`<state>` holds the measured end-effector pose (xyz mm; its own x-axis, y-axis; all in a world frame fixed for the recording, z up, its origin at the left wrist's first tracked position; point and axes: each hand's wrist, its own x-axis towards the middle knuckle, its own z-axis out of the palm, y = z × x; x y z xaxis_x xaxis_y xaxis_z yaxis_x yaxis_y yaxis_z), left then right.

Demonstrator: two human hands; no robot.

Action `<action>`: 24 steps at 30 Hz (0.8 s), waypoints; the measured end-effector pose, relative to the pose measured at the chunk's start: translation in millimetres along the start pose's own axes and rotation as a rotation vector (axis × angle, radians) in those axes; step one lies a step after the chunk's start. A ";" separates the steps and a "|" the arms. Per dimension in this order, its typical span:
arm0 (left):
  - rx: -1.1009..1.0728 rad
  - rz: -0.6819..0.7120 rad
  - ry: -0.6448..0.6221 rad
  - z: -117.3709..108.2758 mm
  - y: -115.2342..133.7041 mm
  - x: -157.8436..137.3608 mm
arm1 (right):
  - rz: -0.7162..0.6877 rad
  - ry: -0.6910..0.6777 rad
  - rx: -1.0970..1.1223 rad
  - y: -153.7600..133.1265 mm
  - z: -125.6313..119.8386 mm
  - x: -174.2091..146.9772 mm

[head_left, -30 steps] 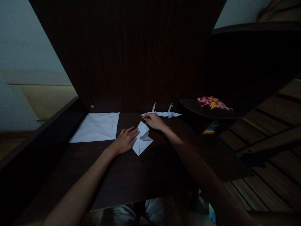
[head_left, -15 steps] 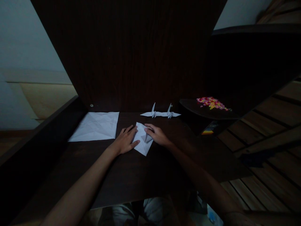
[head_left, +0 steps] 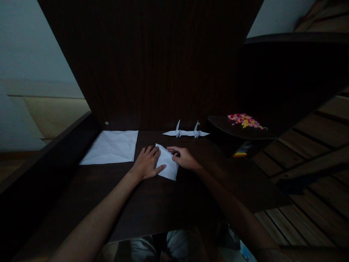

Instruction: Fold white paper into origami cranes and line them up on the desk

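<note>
A folded piece of white paper [head_left: 167, 162] lies on the dark wooden desk in front of me. On its left side rests my left hand [head_left: 148, 162], palm down, the thumb stretched over the paper and the fingers along its edge. At the right edge, my right hand [head_left: 185, 158] pinches the paper between thumb and fingers; the fingertips are partly hidden. Just behind stand two white paper cranes, a left one [head_left: 178, 133] and a right one [head_left: 197, 133], side by side with wings touching or nearly so.
Creased white paper sheets [head_left: 111, 147] lie at the desk's left, beside a raised side panel [head_left: 49, 153]. On a low corner shelf [head_left: 231, 125] at right sits a heap of small pink, red and yellow pieces [head_left: 245, 120]. A tall dark panel [head_left: 152, 65] closes the back.
The small raised flap under my right hand no longer shows, and the paper's face now looks smooth. The paper has turned slightly. My left hand has shifted a little to the right.
</note>
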<state>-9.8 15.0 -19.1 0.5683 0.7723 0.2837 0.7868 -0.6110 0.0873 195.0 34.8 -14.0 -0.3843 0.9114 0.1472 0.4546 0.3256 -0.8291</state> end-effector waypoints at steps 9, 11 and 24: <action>0.028 0.075 0.022 -3.4 1.8 1.2 | -0.009 -0.030 -0.039 -2.9 1.4 -2.7; 0.022 0.082 0.014 -1.4 0.9 1.0 | -0.006 -0.031 -0.032 -3.4 1.4 -2.9; -0.068 0.007 0.032 5.4 -3.9 -1.0 | -0.091 -0.062 -0.054 -1.3 2.4 -5.1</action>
<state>-12.1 17.5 -24.9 0.5647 0.7627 0.3152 0.7640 -0.6276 0.1498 194.5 29.1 -15.0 -0.4745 0.8605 0.1855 0.4576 0.4212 -0.7831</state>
